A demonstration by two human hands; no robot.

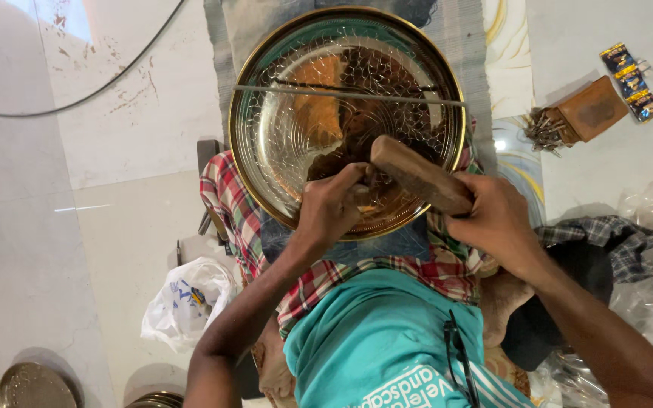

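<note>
Head view, hands over brass plate (266, 143), right (496, 223) gripping wooden mallet (419, 175)

We sit on pale marble floor (137, 128), stained far left of hands. Dark cable (77, 98) curves across it. White plastic bag (187, 298) lies below left hand. Brown box (591, 109) with nails (544, 130) rests above right hand. Daylight glares top left.

You get bright, even daylight; the floor (115, 227) shines with pale reflections at upper left. The metal tray (345, 113) throws glare. Your view bends at the edges, shadows soft.
</note>
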